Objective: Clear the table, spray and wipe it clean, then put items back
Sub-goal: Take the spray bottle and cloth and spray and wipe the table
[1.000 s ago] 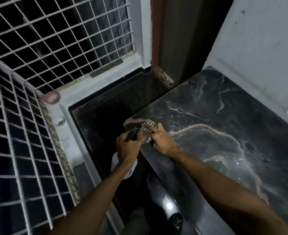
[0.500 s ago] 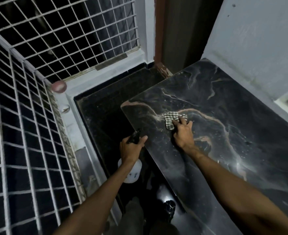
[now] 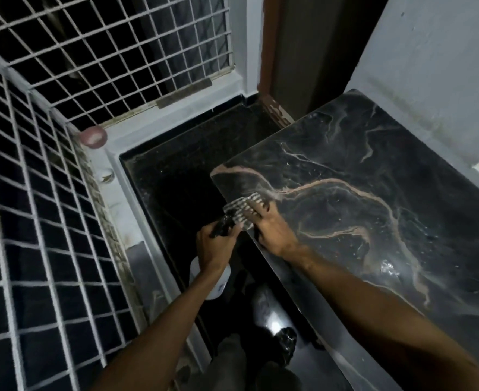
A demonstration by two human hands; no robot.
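A black marble table (image 3: 373, 210) with tan veins fills the right half of the view, its top wet in places. My right hand (image 3: 269, 230) presses a checked cloth (image 3: 241, 210) flat on the table's near left edge, and part of the cloth hangs over the rim. My left hand (image 3: 214, 246) sits just left of the table edge, wrapped around the black trigger head of a white spray bottle (image 3: 213, 283). The bottle's body hangs below my wrist.
A white metal grille (image 3: 49, 193) runs along the left and back. A dark floor (image 3: 176, 187) lies between grille and table. A brown door frame (image 3: 269, 66) stands behind, a grey wall (image 3: 435, 66) to the right. A small reddish knob (image 3: 93, 136) sits on the sill.
My right hand has dragged the cloth from the inner table top back left to the table edge. My left hand with the spray bottle has hardly moved.
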